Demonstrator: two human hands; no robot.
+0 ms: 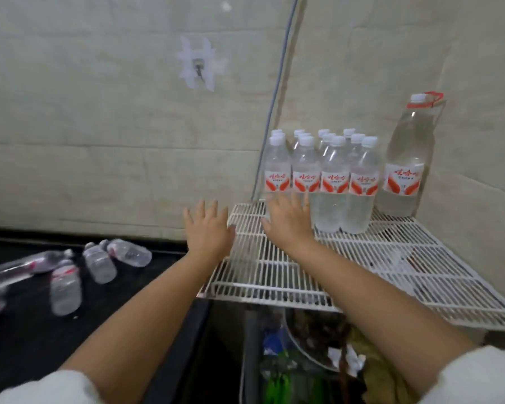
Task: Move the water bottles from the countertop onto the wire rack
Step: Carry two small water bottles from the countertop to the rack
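Several clear water bottles with red labels (334, 182) stand upright in a tight cluster at the back of the white wire rack (362, 275). Several more bottles (99, 262) lie on their sides on the black countertop (27, 330) at the left. My right hand (289, 218) hovers with fingers spread just in front of the cluster's left bottles, holding nothing. My left hand (209, 227) is spread open over the rack's left corner, also holding nothing.
A large bottle with a red handle (405, 158) stands on the rack beside the cluster, against the tiled wall. A grey cable (277, 91) runs down the wall corner. Below the rack lies a bin of rubbish (318, 354).
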